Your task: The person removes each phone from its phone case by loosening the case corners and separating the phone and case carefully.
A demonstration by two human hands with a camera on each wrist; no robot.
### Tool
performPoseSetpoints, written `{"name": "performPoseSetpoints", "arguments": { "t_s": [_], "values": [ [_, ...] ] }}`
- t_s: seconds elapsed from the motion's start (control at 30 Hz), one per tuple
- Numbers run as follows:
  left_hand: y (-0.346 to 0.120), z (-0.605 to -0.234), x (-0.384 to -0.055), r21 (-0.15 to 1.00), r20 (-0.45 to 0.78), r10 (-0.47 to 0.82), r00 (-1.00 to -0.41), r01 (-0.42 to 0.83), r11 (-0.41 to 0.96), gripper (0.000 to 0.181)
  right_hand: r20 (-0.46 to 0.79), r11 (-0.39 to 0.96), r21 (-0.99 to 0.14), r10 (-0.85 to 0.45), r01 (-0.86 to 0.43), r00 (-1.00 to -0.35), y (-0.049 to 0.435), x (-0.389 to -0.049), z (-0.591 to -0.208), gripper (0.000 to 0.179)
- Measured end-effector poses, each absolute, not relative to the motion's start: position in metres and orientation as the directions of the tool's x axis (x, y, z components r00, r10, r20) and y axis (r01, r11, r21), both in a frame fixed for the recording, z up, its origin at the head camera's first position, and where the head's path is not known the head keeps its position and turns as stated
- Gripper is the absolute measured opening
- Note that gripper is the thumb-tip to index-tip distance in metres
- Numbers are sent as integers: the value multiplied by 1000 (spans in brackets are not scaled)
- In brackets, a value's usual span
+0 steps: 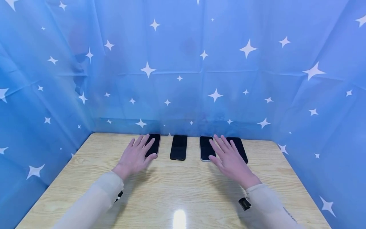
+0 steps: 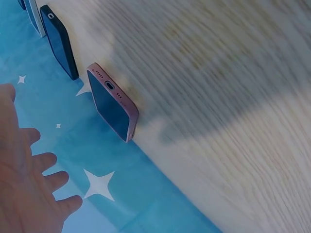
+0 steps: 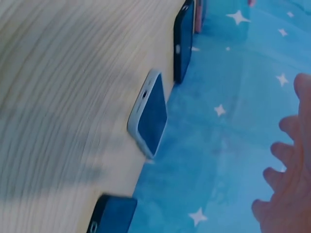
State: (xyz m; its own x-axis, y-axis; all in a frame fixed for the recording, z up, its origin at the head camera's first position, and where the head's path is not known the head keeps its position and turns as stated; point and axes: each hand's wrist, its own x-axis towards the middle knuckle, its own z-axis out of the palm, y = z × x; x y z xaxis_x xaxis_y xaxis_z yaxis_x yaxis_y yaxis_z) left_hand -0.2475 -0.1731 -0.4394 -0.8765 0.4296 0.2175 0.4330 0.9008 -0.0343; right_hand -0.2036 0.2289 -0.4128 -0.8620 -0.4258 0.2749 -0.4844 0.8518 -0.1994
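From my end I see four phones in a row along the far edge of the wooden table (image 1: 171, 181). The left hand (image 1: 135, 159), fingers spread and holding nothing, hovers over the near left side of the pink-edged phone (image 1: 156, 143), leftmost in the row. The right hand (image 1: 231, 162) is just as widely spread and also holds nothing, above the space between the white-edged phone (image 1: 206, 149) and the rightmost phone (image 1: 240, 149) (my wrist views show air between each hand and the phones). The black phone (image 1: 178, 149) lies between the two hands, apart from both. All four lie flat, dark screens up; the pink-edged and white-edged ones each show a small slot in the near end.
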Motion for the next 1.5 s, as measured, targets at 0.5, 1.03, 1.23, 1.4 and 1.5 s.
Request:
{"name": "performPoseSetpoints", "arguments": {
  "t_s": [0.5,1.03,1.23,1.4,1.5],
  "values": [
    [-171,-453,-263,71,142,320,-937,332,941,72,232,755,-470,-395,-458,-889,189,-201,-429,67],
    [-162,-463,-283,115,33,208,-978,210,971,73,227,651,-611,-401,-450,-888,159,-205,-440,61],
    [-161,-468,-289,104,22,184,-983,185,977,73,193,654,-628,-393,-421,-899,151,-205,-441,59],
    [-158,-469,-291,107,4,163,-987,162,981,73,187,630,-660,-388,-408,-902,146,-205,-443,56],
    [-156,-470,-292,109,-5,152,-988,150,983,73,193,610,-681,-383,-405,-903,142,-205,-445,53]
  ]
}}
